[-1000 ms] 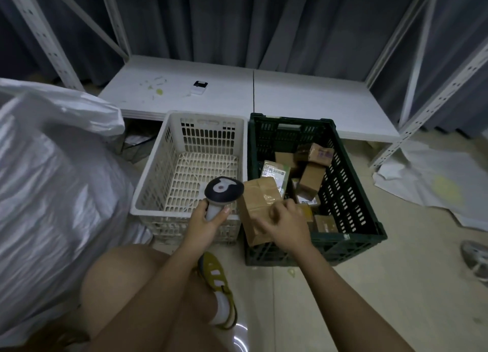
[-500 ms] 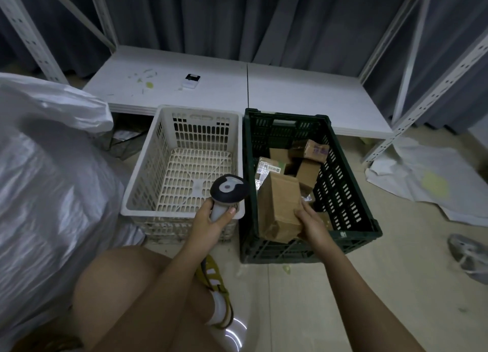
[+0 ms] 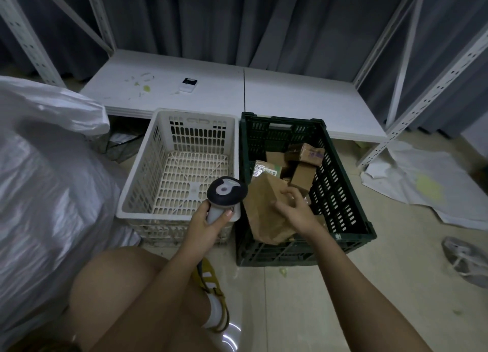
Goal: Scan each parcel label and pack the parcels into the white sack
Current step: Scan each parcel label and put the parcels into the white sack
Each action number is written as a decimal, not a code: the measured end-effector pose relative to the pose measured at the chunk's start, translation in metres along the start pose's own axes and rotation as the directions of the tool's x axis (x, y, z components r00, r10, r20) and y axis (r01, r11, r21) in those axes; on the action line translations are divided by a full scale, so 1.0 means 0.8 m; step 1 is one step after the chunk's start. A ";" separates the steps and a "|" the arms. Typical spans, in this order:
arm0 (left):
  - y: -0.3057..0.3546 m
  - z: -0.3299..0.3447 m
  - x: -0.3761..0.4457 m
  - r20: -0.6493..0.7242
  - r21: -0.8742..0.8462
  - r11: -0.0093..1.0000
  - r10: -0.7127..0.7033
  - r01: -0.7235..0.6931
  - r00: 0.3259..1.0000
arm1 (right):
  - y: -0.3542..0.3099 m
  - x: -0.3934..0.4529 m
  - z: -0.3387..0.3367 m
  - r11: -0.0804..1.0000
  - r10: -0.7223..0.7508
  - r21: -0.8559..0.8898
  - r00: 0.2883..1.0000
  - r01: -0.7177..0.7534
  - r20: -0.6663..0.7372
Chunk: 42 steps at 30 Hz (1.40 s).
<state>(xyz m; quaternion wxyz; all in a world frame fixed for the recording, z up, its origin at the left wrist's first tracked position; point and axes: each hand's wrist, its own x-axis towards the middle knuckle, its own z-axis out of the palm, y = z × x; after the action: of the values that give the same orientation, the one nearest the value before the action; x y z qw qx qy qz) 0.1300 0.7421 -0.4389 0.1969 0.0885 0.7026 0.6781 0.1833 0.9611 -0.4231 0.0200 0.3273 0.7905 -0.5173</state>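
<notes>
My left hand [image 3: 208, 223] grips the handle of a black-and-white barcode scanner [image 3: 225, 193], its head level with the near rim of the white basket. My right hand [image 3: 295, 210] holds a brown cardboard parcel [image 3: 265, 211], tilted, above the near left corner of the dark green crate [image 3: 351, 203]. No label shows on the parcel's visible faces. Several more cardboard parcels [image 3: 302, 176] lie inside the crate. The big white sack [image 3: 47, 187] bulges at the left.
An empty white slatted basket [image 3: 148, 182] stands left of the crate. Behind both runs a low white shelf board [image 3: 290, 98] carrying a small white device [image 3: 188, 84]. Metal rack posts stand either side. White sheets [image 3: 427, 185] and a shoe [image 3: 467, 259] lie on the floor at right.
My right hand has turned the brown parcel and shifted its grip onto the upper right side. The scanner stays beside the parcel, and the view has drifted a little.
</notes>
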 end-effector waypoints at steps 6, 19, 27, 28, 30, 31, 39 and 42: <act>0.000 -0.007 0.000 -0.011 0.024 1.000 -0.009 0.009 1.000 | 0.022 -0.023 0.014 0.997 0.007 0.080 0.995 -0.015 0.103; 0.006 -0.011 -0.002 -0.073 -0.008 1.000 -0.011 0.010 0.997 | -0.017 -0.015 0.045 0.607 -0.180 -0.764 0.974 0.218 0.135; 0.010 -0.021 -0.007 -0.089 -0.044 0.999 -0.009 0.005 0.996 | -0.011 -0.002 0.008 0.973 0.066 -0.227 0.989 -0.035 0.131; 0.009 -0.021 -0.007 -0.090 -0.050 0.999 -0.012 0.008 0.996 | -0.011 -0.002 0.004 0.985 0.097 -0.155 0.984 -0.074 0.150; 0.008 -0.022 -0.007 -0.086 -0.056 0.998 -0.015 0.010 0.996 | -0.008 -0.004 -0.005 0.989 0.142 -0.076 0.968 -0.129 0.206; 0.008 -0.022 -0.007 -0.084 -0.056 0.998 -0.014 0.009 0.996 | -0.006 -0.006 -0.009 0.988 0.151 -0.080 0.958 -0.136 0.245; 0.011 -0.016 -0.008 -0.082 -0.016 1.000 -0.015 0.014 0.996 | 0.014 -0.022 -0.018 0.986 0.079 -0.164 0.961 -0.036 0.264; 0.013 -0.016 -0.008 -0.081 -0.008 1.000 -0.009 0.008 0.997 | -0.001 -0.018 -0.027 0.944 -0.002 -0.329 0.993 0.041 0.120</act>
<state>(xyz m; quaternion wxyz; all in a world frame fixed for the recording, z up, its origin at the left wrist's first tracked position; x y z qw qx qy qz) 0.1289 0.7284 -0.4275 0.1713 0.0573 0.7077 0.6830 0.2010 0.9712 -0.4072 0.1157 0.2794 0.8670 -0.3960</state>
